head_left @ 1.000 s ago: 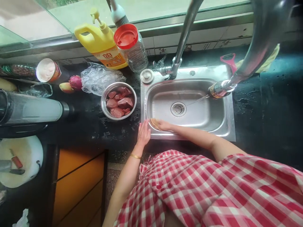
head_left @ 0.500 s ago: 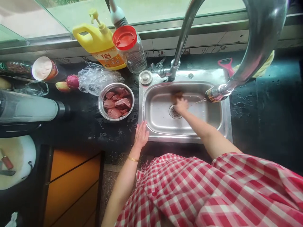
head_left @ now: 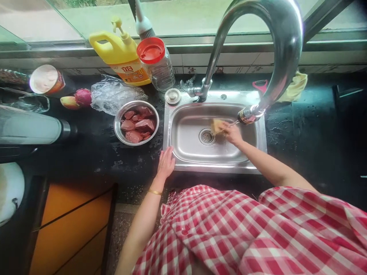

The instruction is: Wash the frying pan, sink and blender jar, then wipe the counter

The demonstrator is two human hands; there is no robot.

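Note:
My right hand (head_left: 233, 133) is inside the steel sink (head_left: 186, 141), closed on a yellowish-brown sponge (head_left: 218, 126) that is slightly blurred. The sponge is just right of the drain (head_left: 207, 136). Above it hangs the spout of the faucet (head_left: 249, 114), with a thin stream of water reaching the hand. My left hand (head_left: 166, 162) lies flat on the sink's front left corner, fingers stretched out and holding nothing. A metal bowl (head_left: 117, 129) of dark red raw meat (head_left: 139, 125) stands on the counter left of the sink.
Behind the bowl are a clear plastic bag (head_left: 104, 95), a yellow detergent jug (head_left: 123, 57) and a red-lidded jar (head_left: 160, 72). A drain stopper (head_left: 172, 96) sits on the sink's back left corner. A pink peeler (head_left: 260, 85) and yellow cloth (head_left: 295, 88) lie back right.
My right hand has moved with the sponge from over the drain to the right, under the faucet's stream. The left hand stays on the sink's edge. The whole view has shifted slightly.

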